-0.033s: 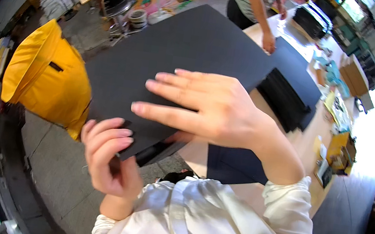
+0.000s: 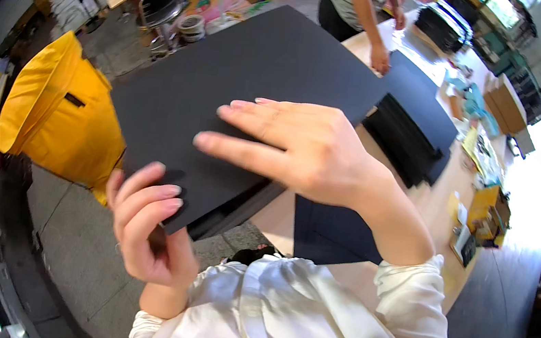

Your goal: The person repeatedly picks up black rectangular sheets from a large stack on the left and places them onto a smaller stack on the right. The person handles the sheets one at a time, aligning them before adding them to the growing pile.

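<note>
A large dark grey board (image 2: 251, 62) reaches across the middle toward the far side. Below its near edge, more black layers (image 2: 226, 215) show. My right hand (image 2: 308, 150) lies over the board's near part, palm down and fingers stretched out; its thumb is hidden. At the near left corner, my left hand (image 2: 151, 228) has its fingers bent around the corner, the thumb low beside it and partly hidden. A stack of black folded pieces (image 2: 402, 139) sits on the table (image 2: 441, 210) to the right of the board.
A yellow fabric-covered item (image 2: 67, 116) stands close on the left. Across the table, another person's hand (image 2: 380, 60) touches a dark sheet (image 2: 411, 81). A dark blue sheet (image 2: 334, 233) lies near me. Cardboard boxes (image 2: 506, 105) line the right side.
The view has shifted slightly. My left fingers have lifted and spread a little at the corner. My right thumb, partly seen under the hand before, is now hidden.
</note>
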A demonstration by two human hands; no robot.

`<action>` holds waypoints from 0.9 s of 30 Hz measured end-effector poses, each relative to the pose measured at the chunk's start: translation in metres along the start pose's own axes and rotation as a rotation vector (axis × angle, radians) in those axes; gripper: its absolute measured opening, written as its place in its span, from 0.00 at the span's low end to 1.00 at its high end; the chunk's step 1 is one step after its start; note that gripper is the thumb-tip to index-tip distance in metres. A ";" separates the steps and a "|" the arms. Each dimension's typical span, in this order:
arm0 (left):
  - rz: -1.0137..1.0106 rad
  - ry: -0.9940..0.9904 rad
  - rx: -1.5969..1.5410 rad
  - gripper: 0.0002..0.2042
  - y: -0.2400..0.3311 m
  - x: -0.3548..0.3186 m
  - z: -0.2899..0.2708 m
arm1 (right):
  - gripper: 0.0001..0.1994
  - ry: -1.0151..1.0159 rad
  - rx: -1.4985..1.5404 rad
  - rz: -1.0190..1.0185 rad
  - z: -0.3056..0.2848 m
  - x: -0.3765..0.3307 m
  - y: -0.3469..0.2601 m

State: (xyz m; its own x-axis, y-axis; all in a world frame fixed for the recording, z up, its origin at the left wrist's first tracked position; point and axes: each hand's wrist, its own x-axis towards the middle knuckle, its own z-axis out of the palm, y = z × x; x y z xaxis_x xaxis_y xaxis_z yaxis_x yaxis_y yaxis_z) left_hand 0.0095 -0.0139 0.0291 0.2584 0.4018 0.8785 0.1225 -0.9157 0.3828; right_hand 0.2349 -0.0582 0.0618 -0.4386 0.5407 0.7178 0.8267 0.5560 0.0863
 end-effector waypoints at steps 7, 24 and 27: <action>0.492 0.030 -0.463 0.09 0.018 -0.048 0.019 | 0.19 0.252 -0.412 0.302 -0.105 -0.135 -0.031; -1.508 -0.602 -0.509 0.33 0.002 -0.324 0.232 | 0.16 0.060 -0.362 1.375 0.000 -0.428 -0.141; -1.437 -0.677 -0.374 0.36 0.020 -0.310 0.244 | 0.34 0.381 -0.607 2.058 -0.017 -0.513 -0.121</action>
State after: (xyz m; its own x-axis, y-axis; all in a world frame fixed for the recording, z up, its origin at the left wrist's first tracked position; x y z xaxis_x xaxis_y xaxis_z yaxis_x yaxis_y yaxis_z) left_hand 0.1654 -0.1550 -0.3050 0.5051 0.7158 -0.4822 0.4200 0.2843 0.8619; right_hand 0.3662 -0.4135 -0.3046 0.9709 -0.2061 0.1221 -0.0701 -0.7317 -0.6780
